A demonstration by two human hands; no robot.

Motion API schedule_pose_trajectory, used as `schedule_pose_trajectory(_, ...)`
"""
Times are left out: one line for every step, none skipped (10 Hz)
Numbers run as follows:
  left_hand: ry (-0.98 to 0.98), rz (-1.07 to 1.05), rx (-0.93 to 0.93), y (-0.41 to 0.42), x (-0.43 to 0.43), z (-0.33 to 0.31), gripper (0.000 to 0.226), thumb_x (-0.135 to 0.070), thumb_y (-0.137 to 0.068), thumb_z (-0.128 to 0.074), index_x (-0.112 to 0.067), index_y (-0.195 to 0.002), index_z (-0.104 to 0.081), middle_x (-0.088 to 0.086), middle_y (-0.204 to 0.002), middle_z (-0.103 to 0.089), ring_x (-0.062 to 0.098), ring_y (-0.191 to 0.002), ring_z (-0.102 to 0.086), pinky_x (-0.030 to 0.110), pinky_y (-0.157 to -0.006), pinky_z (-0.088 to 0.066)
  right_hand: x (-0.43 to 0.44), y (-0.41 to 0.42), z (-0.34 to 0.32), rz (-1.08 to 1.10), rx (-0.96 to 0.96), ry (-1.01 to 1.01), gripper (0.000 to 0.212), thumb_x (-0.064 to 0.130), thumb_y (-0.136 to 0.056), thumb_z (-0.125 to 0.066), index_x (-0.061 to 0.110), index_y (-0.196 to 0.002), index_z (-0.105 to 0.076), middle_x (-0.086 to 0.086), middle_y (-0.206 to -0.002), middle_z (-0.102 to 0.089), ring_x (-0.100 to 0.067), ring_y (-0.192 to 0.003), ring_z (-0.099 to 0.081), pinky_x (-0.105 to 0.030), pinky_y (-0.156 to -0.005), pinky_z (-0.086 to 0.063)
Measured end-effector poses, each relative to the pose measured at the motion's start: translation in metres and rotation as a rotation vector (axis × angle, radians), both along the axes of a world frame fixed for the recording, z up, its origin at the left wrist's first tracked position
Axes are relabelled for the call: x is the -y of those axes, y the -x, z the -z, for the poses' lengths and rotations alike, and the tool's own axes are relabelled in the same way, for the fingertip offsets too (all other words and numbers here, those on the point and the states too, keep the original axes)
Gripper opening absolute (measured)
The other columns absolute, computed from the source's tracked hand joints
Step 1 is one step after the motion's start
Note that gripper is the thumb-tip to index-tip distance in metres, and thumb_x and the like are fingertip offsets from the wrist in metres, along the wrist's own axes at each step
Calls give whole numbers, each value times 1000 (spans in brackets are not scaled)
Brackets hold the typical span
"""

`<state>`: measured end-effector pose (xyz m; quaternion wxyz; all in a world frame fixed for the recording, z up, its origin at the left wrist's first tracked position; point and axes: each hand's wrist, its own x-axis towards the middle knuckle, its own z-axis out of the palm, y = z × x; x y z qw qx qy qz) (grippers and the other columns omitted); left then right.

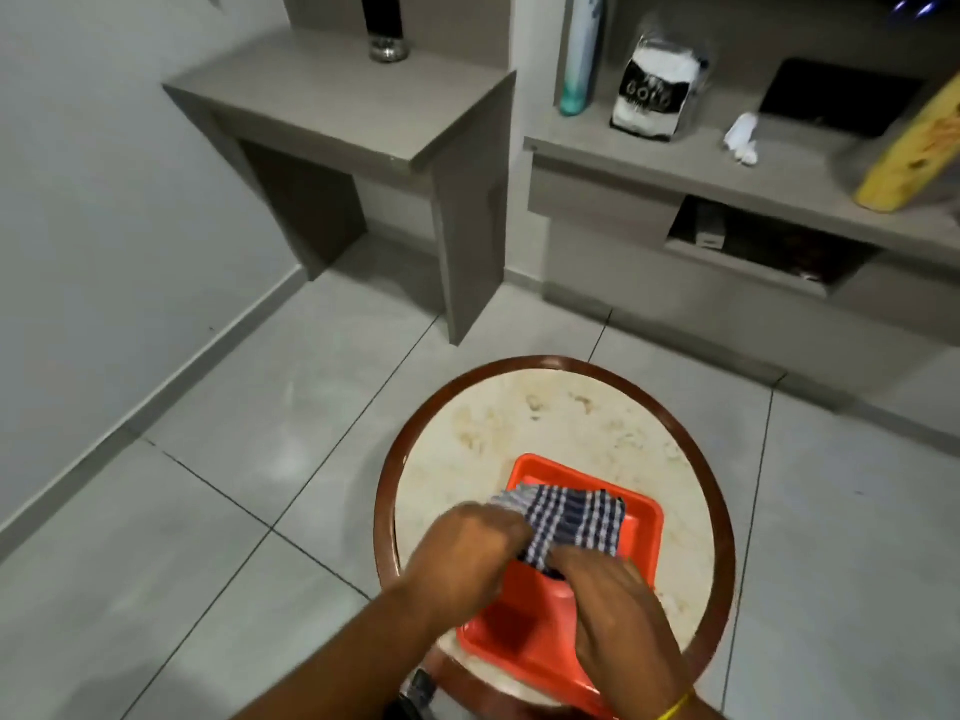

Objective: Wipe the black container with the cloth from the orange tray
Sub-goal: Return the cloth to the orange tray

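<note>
A blue-and-white checked cloth (571, 522) is held over the orange tray (644, 527), which lies on the round table (519, 423). My left hand (475, 543) is a closed fist gripping the cloth's left end. My right hand (608, 589) grips its lower edge, fingers pressed into the fabric. A small dark sliver (555, 575) shows under the cloth between my hands. I cannot tell whether it is the black container. Nothing else of the container shows.
The table has a marble-like top with a brown rim and stands on a grey tiled floor. Behind it are a grey desk (363, 106) and shelves with a spray can (582, 54), a bag (654, 90) and a yellow object (914, 148).
</note>
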<state>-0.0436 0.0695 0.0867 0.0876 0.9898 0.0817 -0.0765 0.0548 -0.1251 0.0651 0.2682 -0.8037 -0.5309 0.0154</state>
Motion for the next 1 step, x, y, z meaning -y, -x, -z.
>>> schedule_pose_trajectory(228, -93, -278, 18, 41, 23, 53, -11, -101, -50, -18, -153, -43, 8, -161, -42, 27, -146, -39, 43, -120, -29, 23, 22, -17, -59, 17, 301, 48, 40, -97, -42, 50, -77, -84, 28, -80, -76, 3, -66, -76, -38, -80, -58)
